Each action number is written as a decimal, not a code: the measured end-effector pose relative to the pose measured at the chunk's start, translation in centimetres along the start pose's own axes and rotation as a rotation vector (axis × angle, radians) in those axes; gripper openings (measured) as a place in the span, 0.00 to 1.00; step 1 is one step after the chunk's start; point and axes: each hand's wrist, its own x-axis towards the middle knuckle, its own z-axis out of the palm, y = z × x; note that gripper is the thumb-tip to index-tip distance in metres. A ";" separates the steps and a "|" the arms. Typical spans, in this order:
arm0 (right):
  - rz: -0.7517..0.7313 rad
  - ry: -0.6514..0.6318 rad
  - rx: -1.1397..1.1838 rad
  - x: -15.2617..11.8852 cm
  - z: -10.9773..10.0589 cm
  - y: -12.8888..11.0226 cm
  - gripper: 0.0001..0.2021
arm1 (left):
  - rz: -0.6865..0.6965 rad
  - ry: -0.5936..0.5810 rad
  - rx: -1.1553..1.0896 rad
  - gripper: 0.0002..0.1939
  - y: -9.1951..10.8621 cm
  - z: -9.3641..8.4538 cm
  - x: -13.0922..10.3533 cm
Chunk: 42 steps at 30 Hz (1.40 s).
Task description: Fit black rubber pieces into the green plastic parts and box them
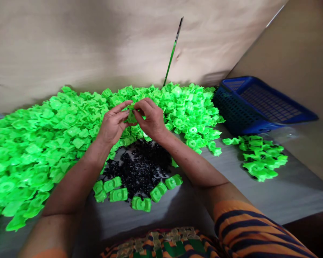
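Note:
My left hand (pixel 113 123) is closed on a green plastic toy car shell (pixel 131 116), held up over the heap in front of me. My right hand (pixel 151 117) meets it there, thumb and forefinger pinched on a thin black part (pixel 132 109) against the shell. Fingers cover much of both pieces. Below my hands lies a pile of small black plastic parts (pixel 134 165), thin with rounded ends. Several green car shells (pixel 141 204) lie in a curve along the pile's near edge.
A large heap of green shells (pixel 43 143) spreads along the wall, mostly to the left. At the right are a smaller group of green pieces (pixel 263 157), some with black parts, and a blue plastic basket (pixel 239 107). A thin green stick (pixel 172 53) leans on the wall.

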 end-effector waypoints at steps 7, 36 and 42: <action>-0.031 0.006 -0.023 -0.1 0.1 0.1 0.08 | 0.033 0.009 0.031 0.13 -0.1 0.0 0.0; 0.078 0.073 0.256 -0.2 1.2 1.9 0.05 | 0.120 0.067 0.059 0.18 -0.7 0.0 0.1; 0.142 0.095 0.425 -0.3 1.7 2.4 0.05 | 0.162 0.106 0.113 0.16 -0.6 0.2 0.0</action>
